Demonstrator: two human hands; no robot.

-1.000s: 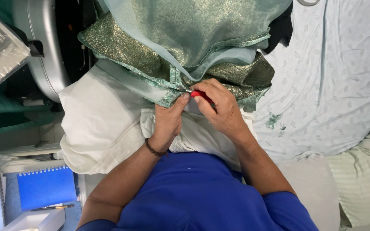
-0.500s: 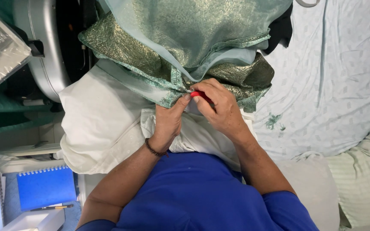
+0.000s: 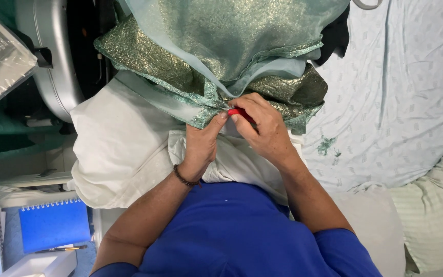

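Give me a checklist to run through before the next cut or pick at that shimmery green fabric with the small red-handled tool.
1. Left hand pinches the edge of the shimmery green fabric: ok.
2. Right hand grips the small red-handled tool: ok.
3. Tool tip visible at the seam: cannot tell, fingers hide it.
4. Fabric supported on the white padded cushion: ok.
5. Left fingertips apart from the tool: not ok, right beside it.
6. Loose sheer layer held away from the work spot: cannot tell.
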